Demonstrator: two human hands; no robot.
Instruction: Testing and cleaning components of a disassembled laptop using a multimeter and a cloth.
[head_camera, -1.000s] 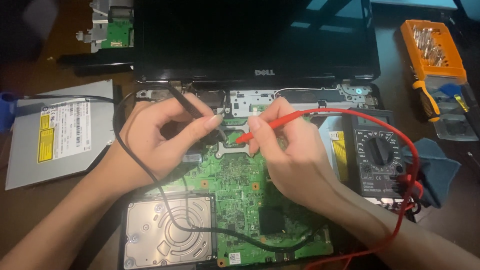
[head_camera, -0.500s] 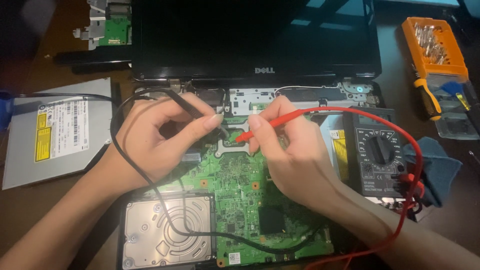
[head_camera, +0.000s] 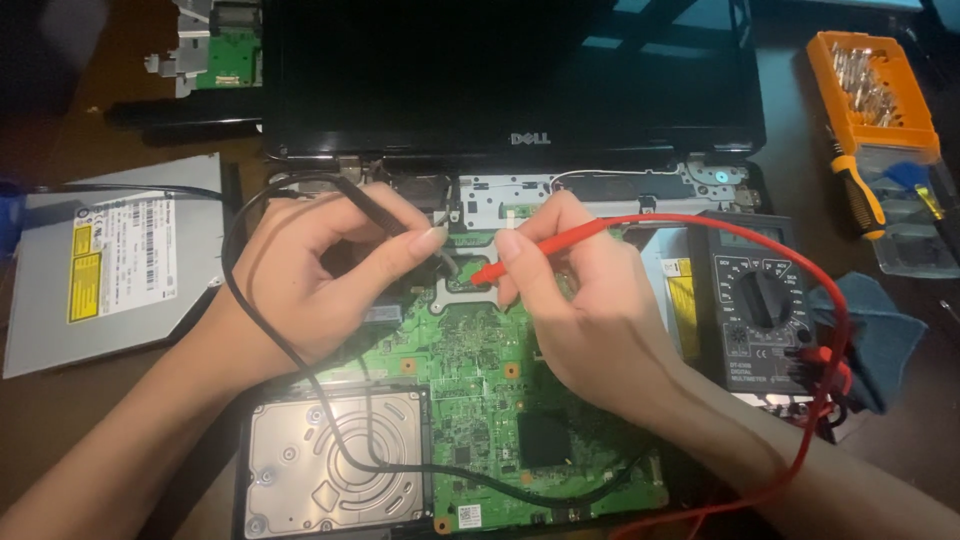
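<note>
Little has changed over the last second: both probe tips have stayed near the metal bracket on the green board (head_camera: 470, 380), so the probing carries on. The left hand (head_camera: 320, 270) is pinched shut on the black probe (head_camera: 400, 225); the right hand (head_camera: 590, 310) is clamped on the red probe (head_camera: 530, 252), beside the multimeter (head_camera: 760, 310).

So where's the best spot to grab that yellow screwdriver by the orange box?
Take the yellow screwdriver by its thick yellow-and-black handle, probably coming down from above. It lies flat on the table, just left of the clear lid of the orange bit case. The handle is its widest part and has bare table on its left side.
</note>
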